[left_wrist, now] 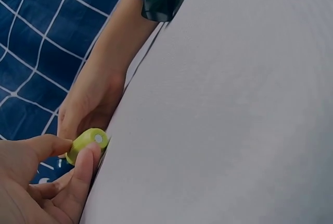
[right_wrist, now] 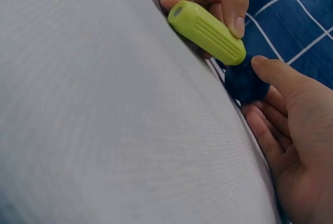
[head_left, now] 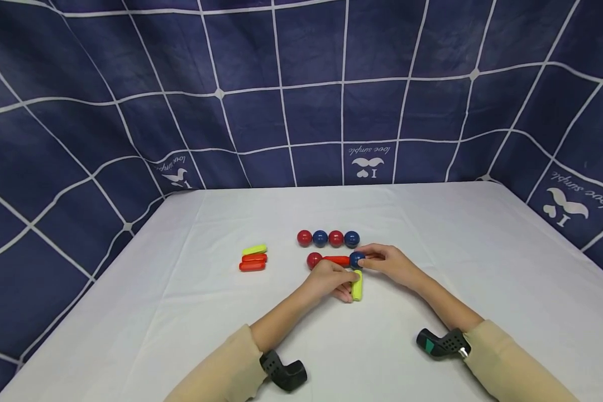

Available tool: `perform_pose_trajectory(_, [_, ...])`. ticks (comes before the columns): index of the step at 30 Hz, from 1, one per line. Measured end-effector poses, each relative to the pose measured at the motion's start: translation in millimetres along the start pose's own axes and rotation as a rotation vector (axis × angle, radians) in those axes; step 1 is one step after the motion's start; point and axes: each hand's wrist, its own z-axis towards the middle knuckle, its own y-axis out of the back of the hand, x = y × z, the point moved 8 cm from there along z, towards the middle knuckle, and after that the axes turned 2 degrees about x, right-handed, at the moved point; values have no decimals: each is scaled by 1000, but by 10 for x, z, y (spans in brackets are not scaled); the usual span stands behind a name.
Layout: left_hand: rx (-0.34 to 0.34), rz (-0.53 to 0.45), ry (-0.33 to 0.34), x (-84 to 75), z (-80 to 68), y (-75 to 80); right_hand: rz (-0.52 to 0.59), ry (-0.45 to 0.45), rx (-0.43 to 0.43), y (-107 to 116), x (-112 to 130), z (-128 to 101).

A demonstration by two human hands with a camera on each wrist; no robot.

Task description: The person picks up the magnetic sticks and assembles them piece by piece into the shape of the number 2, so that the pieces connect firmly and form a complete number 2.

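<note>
My left hand [head_left: 326, 279] pinches a yellow-green ribbed rod [head_left: 357, 286] between thumb and fingers. One end of this rod meets a blue ball [right_wrist: 246, 82], and a small grey disc shows in its other end. My right hand [head_left: 391, 263] holds that ball with thumb and fingertips. A red rod [head_left: 336, 261] runs left from the blue ball to a red ball [head_left: 314, 260], in line with both. The left hand partly overlaps the red ball and the red rod in the head view.
Behind the hands is a row of balls, alternating red [head_left: 304, 238] and blue [head_left: 352, 239]. To the left lie a yellow-green rod [head_left: 254, 249] and two red rods [head_left: 252, 267]. A white cloth [head_left: 206, 335] covers the table, with a blue checked curtain [head_left: 311, 117] around it.
</note>
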Motion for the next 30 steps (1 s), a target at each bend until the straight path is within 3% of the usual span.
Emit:
perform_pose_trajectory(15, [-98, -72, -34, -14, -9, -20, -12, -7, 16, -9, -39, 21])
perform_pose_trajectory(18, [-95, 26, -47, -25, -13, -6, -9, -10, 14, -9, -39, 19])
perform_pose_trajectory(22, [-88, 241, -41, -75, -37, 114, -10, -11, 10, -17, -24, 10])
perform_pose_trajectory(25, [-115, 359, -48, -179, -70, 336, -16, -20, 8, -28, -19, 4])
perform_pose_trajectory(30, [-266, 578, -129, -466, -144, 826, -36, -37, -10, -27, -26, 5])
